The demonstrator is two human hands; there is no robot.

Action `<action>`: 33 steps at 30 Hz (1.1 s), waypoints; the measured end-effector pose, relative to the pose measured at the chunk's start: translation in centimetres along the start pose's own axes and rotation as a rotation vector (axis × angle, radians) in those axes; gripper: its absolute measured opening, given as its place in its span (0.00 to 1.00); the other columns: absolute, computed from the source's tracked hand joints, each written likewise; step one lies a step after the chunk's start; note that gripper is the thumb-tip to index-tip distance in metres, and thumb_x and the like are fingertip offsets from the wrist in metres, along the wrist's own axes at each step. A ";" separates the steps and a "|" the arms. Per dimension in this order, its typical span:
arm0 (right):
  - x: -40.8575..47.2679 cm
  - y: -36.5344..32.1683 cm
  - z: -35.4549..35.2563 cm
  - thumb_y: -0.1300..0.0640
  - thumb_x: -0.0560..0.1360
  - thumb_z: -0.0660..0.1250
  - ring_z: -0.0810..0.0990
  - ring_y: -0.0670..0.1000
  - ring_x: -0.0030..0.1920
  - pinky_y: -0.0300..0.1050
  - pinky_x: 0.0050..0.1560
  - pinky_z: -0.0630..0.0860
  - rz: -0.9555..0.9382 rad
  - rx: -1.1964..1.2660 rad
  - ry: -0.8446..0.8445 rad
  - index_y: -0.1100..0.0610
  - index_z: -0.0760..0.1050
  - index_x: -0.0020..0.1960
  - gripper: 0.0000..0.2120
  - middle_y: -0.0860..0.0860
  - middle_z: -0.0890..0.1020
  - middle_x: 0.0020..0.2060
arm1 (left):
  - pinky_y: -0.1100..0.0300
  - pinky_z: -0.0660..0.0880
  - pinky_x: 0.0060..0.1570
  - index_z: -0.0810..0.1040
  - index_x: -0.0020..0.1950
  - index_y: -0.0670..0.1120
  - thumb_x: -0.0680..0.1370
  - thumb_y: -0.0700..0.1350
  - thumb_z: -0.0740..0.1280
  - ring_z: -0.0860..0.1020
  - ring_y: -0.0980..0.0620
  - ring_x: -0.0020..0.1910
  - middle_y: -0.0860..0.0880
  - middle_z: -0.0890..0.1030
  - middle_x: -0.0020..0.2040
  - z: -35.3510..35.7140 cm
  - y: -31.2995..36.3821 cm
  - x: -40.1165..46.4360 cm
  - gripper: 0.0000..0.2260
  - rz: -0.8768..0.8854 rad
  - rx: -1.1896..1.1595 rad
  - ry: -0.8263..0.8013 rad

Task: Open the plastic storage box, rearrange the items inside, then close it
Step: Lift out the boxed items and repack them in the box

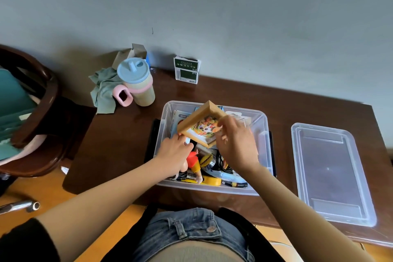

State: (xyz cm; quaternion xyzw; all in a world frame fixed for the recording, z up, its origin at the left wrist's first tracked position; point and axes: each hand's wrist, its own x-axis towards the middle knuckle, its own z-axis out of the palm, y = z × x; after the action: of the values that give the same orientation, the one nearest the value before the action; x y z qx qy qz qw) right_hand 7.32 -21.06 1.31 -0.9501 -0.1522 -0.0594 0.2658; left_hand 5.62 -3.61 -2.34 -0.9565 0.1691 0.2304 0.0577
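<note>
Brown desk (119, 147): my right hand (238, 147) pinches the tilted wooden picture frame (202, 125) over the open storage box (263, 140); left hand (173, 151) grips its lower corner.

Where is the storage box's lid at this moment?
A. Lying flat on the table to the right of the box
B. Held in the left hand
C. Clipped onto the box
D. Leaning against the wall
A: the clear lid lies flat on the table, right of the open storage box.
</note>
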 end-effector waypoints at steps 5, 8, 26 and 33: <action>-2.3 0.4 0.7 0.52 0.77 0.62 0.80 0.48 0.38 0.41 0.37 0.74 -0.118 0.013 -0.568 0.51 0.79 0.48 0.07 0.44 0.82 0.39 | 0.53 0.69 0.54 0.66 0.67 0.44 0.75 0.45 0.64 0.67 0.44 0.66 0.43 0.66 0.68 0.6 -1.3 -0.5 0.21 0.099 0.141 0.034; -2.5 0.5 1.7 0.53 0.77 0.61 0.81 0.47 0.44 0.40 0.41 0.74 -0.083 -0.037 -0.729 0.50 0.80 0.51 0.09 0.45 0.84 0.45 | 0.54 0.69 0.54 0.66 0.68 0.43 0.75 0.44 0.63 0.65 0.45 0.67 0.44 0.68 0.68 1.1 -1.1 -0.6 0.21 0.135 0.113 0.049; -0.4 1.6 2.6 0.51 0.77 0.58 0.80 0.51 0.42 0.43 0.41 0.77 0.168 -0.122 -0.612 0.53 0.78 0.46 0.11 0.48 0.82 0.42 | 0.51 0.63 0.65 0.66 0.69 0.48 0.69 0.53 0.71 0.70 0.46 0.64 0.48 0.76 0.62 2.8 -2.6 -0.1 0.31 0.356 0.067 0.183; -0.9 2.5 1.8 0.52 0.78 0.59 0.80 0.49 0.45 0.47 0.46 0.79 0.158 -0.038 -0.680 0.53 0.78 0.52 0.10 0.48 0.82 0.48 | 0.50 0.61 0.67 0.62 0.71 0.49 0.71 0.53 0.70 0.67 0.47 0.67 0.48 0.73 0.65 2.8 -2.3 -0.2 0.32 0.299 0.066 0.166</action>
State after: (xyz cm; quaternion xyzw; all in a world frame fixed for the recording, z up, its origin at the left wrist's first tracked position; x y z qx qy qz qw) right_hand 7.33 -22.41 -1.66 -0.9292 -0.1568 0.2783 0.1861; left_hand 5.06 -0.88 -4.69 -0.9340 0.3212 0.1511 0.0398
